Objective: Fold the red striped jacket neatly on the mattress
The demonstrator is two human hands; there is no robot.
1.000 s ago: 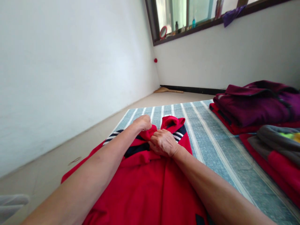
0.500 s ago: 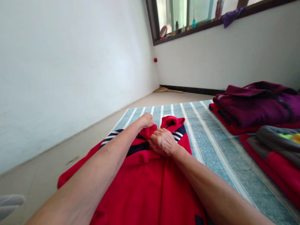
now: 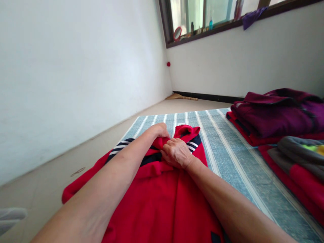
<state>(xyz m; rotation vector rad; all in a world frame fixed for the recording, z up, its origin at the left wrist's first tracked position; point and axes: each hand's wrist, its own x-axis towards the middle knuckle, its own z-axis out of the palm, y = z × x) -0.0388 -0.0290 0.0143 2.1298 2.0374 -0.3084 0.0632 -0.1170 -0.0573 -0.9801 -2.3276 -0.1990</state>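
A red jacket (image 3: pixel 154 206) with navy panels and white stripes at its shoulders lies spread out in front of me, its collar end away from me. Near the collar, my left hand (image 3: pixel 161 129) has its fingers closed on the red cloth. Just right of it and closer to me, my right hand (image 3: pixel 176 152) grips the jacket's front opening, fingers curled. The fingertips of both hands are partly hidden, and I cannot make out a zipper between them. One sleeve reaches out to the left under my left forearm.
Beneath the jacket is a blue-green striped sheet (image 3: pixel 222 135). Folded purple clothing (image 3: pixel 275 114) and a grey and red folded garment (image 3: pixel 303 162) lie on the right. A white wall (image 3: pixel 83 67) rises at the left; a broom (image 3: pixel 181 97) lies in the far corner.
My left hand has shifted slightly to the right and tilted down at the collar, its forearm moving with it. My right hand keeps its hold in the same place.
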